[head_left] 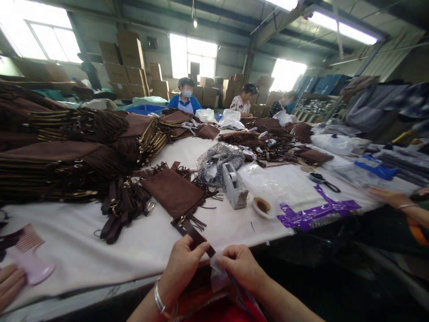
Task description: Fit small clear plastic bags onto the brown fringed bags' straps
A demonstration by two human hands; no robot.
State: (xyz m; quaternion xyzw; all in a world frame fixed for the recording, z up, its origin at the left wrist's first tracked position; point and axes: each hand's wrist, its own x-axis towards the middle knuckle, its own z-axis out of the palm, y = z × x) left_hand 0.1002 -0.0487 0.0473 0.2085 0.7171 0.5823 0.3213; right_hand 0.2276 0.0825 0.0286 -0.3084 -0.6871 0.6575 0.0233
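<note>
Lower centre, left hand pinching flat dark-brown strap, right hand pinching translucent plastic film, fringed brown bag above

Stacked cartons and piled bags show a workshop.

The fringed bag looks like matt brown suede, soft-napped, its edges cut into limp strips. Its strap is smoother and leather-like, with a faint sheen, and meets thin, translucent, crinkled plastic wrap. Brass-toned metal zips glint along the stacked pouches. The counter has a pale, matt, cloth-like covering with soft creases. On it, the tape dispenser appears to be hard grey plastic, the purple tape is glossy and wrinkled, and the pink comb is smooth plastic. The silver-coloured bracelet is polished metal; the cartons are dull cardboard.
</note>
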